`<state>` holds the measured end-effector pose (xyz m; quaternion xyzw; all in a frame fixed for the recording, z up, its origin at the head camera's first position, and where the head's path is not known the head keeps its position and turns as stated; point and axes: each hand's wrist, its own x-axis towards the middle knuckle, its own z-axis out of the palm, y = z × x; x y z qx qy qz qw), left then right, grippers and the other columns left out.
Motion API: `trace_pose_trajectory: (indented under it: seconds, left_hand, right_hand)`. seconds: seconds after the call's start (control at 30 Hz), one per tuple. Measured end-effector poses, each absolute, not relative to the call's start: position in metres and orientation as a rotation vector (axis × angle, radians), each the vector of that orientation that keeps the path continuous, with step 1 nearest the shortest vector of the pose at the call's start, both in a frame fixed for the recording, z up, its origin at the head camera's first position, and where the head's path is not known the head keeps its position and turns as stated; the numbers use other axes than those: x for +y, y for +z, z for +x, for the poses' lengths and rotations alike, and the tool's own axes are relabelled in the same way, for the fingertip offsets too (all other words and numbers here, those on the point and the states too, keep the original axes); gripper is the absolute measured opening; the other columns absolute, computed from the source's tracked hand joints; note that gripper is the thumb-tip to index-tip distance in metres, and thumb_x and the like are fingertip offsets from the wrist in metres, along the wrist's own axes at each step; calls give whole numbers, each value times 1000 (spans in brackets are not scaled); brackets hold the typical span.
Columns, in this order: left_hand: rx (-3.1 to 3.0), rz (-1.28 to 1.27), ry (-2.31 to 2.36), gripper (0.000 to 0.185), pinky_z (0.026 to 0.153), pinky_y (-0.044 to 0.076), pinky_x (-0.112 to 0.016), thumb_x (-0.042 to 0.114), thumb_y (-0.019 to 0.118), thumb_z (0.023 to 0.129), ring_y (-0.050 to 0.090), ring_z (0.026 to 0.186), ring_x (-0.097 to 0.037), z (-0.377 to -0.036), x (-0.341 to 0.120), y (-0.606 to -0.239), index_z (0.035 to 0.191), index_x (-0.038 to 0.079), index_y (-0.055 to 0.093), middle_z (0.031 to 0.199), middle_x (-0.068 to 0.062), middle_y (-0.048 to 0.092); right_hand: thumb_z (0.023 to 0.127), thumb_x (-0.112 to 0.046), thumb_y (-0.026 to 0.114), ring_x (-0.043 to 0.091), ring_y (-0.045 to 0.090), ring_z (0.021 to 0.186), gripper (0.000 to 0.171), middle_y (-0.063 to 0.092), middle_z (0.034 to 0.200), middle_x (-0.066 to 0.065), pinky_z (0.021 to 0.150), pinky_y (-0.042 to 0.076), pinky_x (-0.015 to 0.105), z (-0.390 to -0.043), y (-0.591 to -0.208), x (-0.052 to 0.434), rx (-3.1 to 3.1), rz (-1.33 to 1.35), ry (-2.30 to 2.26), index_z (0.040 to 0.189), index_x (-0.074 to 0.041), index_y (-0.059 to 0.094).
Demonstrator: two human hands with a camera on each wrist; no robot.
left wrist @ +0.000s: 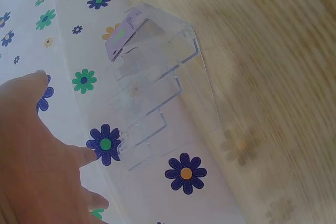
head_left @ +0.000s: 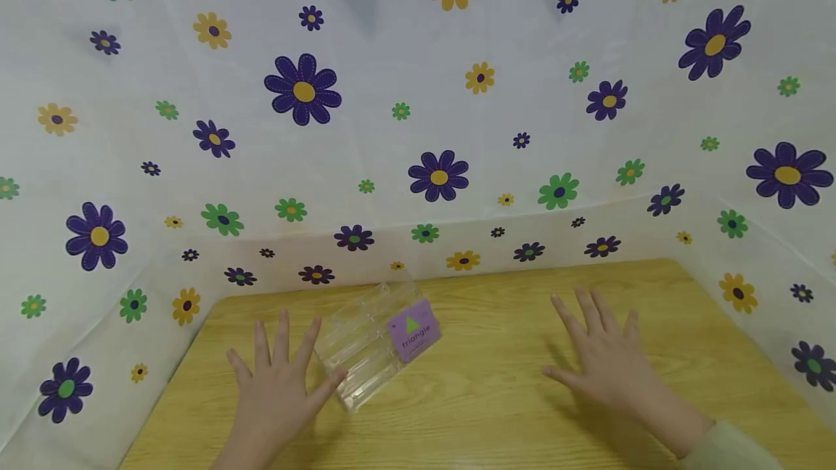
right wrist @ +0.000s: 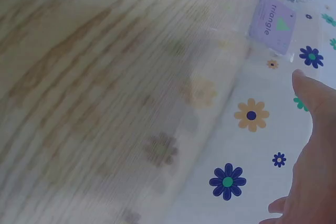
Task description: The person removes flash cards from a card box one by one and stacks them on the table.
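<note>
A clear plastic rack (head_left: 359, 339) with several stepped slots stands on the table, left of centre. In its right end sits a purple card (head_left: 414, 330) with a green triangle and the word "triangle". My left hand (head_left: 277, 376) is spread beside the rack's left side, its thumb overlapping the rack in the head view; whether it touches cannot be told there. The left wrist view shows the rack (left wrist: 157, 87) apart from the hand (left wrist: 37, 145). My right hand (head_left: 607, 361) hovers with fingers spread over the table's right part, holding nothing.
The wooden table (head_left: 496, 397) has a light grain and a glossy surface. A white sheet (head_left: 392, 143) printed with green, yellow and purple flowers rises behind it and along both sides.
</note>
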<state>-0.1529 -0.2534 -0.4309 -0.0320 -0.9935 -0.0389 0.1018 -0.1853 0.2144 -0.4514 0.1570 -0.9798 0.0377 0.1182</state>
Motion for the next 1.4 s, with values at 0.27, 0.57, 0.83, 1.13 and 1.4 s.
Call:
trace_pose_trajectory:
  seconds: [0.27, 0.57, 0.83, 1.13, 1.4]
  left_hand:
    - [-2940, -87, -129, 90, 111, 1, -91, 69, 57, 98, 6, 155, -67, -155, -253, -427, 168, 18, 32, 172, -33, 14]
    - [-2931, -88, -138, 91, 114, 3, -89, 71, 54, 98, 8, 156, -65, -159, -250, -424, 167, 17, 34, 173, -33, 14]
    - [-2938, -79, -152, 89, 115, 5, -88, 66, 57, 99, 6, 157, -64, -164, -247, -422, 168, 15, 32, 173, -33, 11]
    - [-2925, -86, -176, 90, 116, 6, -87, 69, 54, 100, 6, 157, -63, -170, -245, -424, 168, 15, 30, 172, -34, 13]
    - [-2929, -78, -188, 90, 117, 5, -85, 66, 55, 100, 7, 157, -63, -175, -242, -426, 168, 14, 30, 172, -34, 14]
  right_hand:
    - [90, -69, 69, 55, 23, 157, 109, 20, 172, 30, 107, 20, 92, -195, -448, 203, -2863, 496, 154, 171, -17, 18]
    - [90, -67, 71, 54, 27, 156, 108, 24, 171, 29, 108, 23, 90, -205, -448, 185, -2840, 541, 195, 170, -15, 21]
    - [91, -66, 70, 53, 30, 156, 107, 27, 170, 29, 110, 28, 87, -216, -447, 168, -2830, 590, 207, 169, -12, 22]
    - [90, -67, 70, 53, 34, 154, 109, 31, 168, 30, 112, 31, 83, -223, -441, 145, -2808, 650, 241, 170, -11, 22]
    - [91, -68, 69, 50, 34, 155, 110, 27, 171, 26, 118, 29, 78, -231, -438, 128, -2775, 709, 258, 170, -11, 19]
